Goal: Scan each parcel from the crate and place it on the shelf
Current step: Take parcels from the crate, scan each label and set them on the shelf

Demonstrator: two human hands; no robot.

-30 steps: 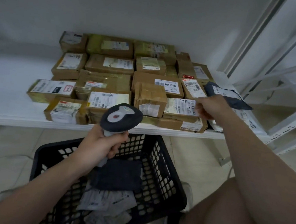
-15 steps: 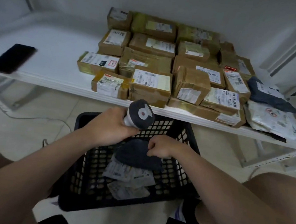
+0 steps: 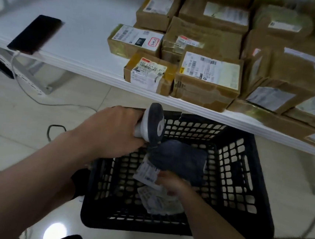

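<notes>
A black slatted crate (image 3: pixel 242 185) stands on the floor below the white shelf (image 3: pixel 79 40). Inside it lie a dark grey bag parcel (image 3: pixel 183 160) and pale bag parcels with labels (image 3: pixel 156 202). My left hand (image 3: pixel 111 132) is closed on a grey barcode scanner (image 3: pixel 155 125) over the crate's near-left rim. My right hand (image 3: pixel 173 182) is down inside the crate, fingers closed on a white-labelled parcel (image 3: pixel 146 173) just below the dark bag. Several brown cardboard parcels (image 3: pixel 206 79) sit packed on the shelf's right part.
A black phone (image 3: pixel 35 34) lies at the shelf's left front edge with a white cable running down to the tiled floor (image 3: pixel 17 125). Shelf legs stand at the left. My knees are at the lower corners.
My right hand left the shelf, came down into the crate and now grips a labelled parcel lower in it. The view tilted down and left. The scanner turned on its side.
</notes>
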